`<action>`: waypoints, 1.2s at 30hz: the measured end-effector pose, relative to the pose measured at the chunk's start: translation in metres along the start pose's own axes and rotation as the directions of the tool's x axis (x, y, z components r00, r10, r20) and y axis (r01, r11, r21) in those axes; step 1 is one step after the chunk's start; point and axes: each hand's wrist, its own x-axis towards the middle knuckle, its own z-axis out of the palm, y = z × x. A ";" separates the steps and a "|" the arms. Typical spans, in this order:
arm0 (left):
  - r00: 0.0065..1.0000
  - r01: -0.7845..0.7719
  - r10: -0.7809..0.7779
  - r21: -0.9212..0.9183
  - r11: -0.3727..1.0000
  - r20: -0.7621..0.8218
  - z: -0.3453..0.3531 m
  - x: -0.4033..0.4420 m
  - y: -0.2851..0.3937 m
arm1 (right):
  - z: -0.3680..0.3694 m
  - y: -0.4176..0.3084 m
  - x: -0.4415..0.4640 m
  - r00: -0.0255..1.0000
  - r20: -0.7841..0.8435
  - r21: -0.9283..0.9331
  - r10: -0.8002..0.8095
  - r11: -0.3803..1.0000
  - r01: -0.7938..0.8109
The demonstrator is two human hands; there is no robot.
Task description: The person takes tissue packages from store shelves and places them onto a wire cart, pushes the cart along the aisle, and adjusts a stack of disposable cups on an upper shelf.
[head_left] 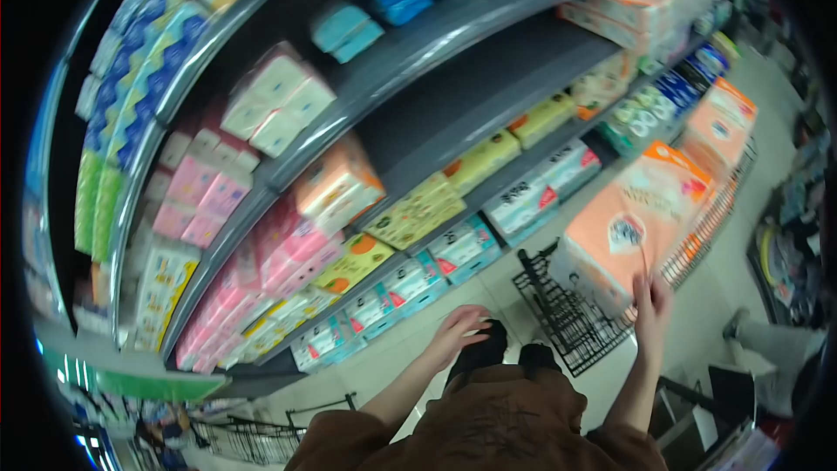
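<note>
right hand (652, 294): was at the near edge of the large orange pack (641, 214), fingers bent; appeared to touch it. could not tell whether they had closed on it.
left hand (462, 331): fingers loosely curled and parted, nothing seen in them; over the floor (392, 342) between shelving and cart, well apart from the pack.
large orange pack: sat at the black wire cart (571, 323), in it or on top of it, not resolved. second orange pack (719, 126) lay just beyond.
shelving (445, 30): a similar orange pack (336, 183) stood beside pink packs (301, 253), near yellow packs (418, 209).
step in hand (judged): handling of the large pack at the cart, with the right hand alone.
next move (judged): called for a surer hold; the bulky wrapping looked likely to sag or slip one-handed, so left-hand support seemed advisable.
</note>
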 end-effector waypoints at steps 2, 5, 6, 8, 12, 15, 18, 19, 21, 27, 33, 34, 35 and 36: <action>0.983 0.057 -0.028 -0.156 0.986 0.182 0.028 -0.008 0.034 | 0.008 -0.004 -0.028 0.987 0.123 -0.127 -0.104 0.985 0.119; 0.914 0.071 0.024 -0.216 0.974 0.406 0.050 -0.012 0.056 | 0.021 -0.028 -0.055 0.937 0.278 -0.023 -0.214 0.973 0.229; 0.910 0.138 -0.035 -0.222 0.965 0.413 0.056 -0.016 0.061 | 0.025 -0.037 -0.060 0.889 0.366 0.022 -0.277 0.957 0.289; 0.961 0.158 -0.121 -0.136 0.978 0.249 0.053 -0.019 0.050 | 0.032 -0.045 -0.063 0.787 0.498 0.076 -0.366 0.922 0.380; 0.986 0.070 -0.030 -0.243 0.967 0.163 0.040 -0.034 0.039 | 0.055 -0.053 -0.050 0.686 0.593 0.062 -0.422 0.873 0.484; 0.997 -0.077 0.073 -0.228 0.971 -0.026 0.015 -0.020 0.055 | 0.067 -0.043 -0.052 0.772 0.494 0.088 -0.400 0.906 0.413; 0.963 -0.261 0.233 -0.239 0.935 -0.137 0.003 0.020 0.092 | 0.060 -0.031 -0.048 0.866 0.384 0.154 -0.320 0.947 0.281; 0.946 -0.305 0.265 -0.233 0.924 -0.186 -0.006 0.039 0.107 | 0.056 -0.027 -0.047 0.887 0.353 0.125 -0.298 0.954 0.271; 0.959 -0.282 0.242 -0.386 0.879 -0.149 -0.036 0.079 0.145 | 0.049 -0.018 -0.044 0.925 0.282 0.072 -0.254 0.967 0.243; 0.860 -0.505 0.356 -0.505 0.700 -0.366 -0.052 0.153 0.177 | 0.016 0.050 -0.030 0.998 -0.060 -0.076 -0.002 0.997 -0.003; 0.901 -0.417 0.269 -0.507 0.754 -0.340 -0.063 0.179 0.157 | -0.042 0.111 -0.009 0.881 -0.470 -0.266 0.043 0.946 -0.188; 0.868 -0.478 0.335 -0.440 0.760 -0.366 -0.077 0.189 0.164 | -0.047 0.112 -0.007 0.877 -0.470 -0.231 0.104 0.944 -0.236; 0.831 -0.536 0.399 -0.370 0.759 -0.387 -0.096 0.202 0.171 | -0.049 0.110 -0.004 0.869 -0.467 -0.196 0.165 0.939 -0.284; 0.791 -0.590 0.463 -0.299 0.750 -0.400 -0.102 0.206 0.179 | -0.047 0.103 0.000 0.849 -0.466 -0.158 0.249 0.920 -0.357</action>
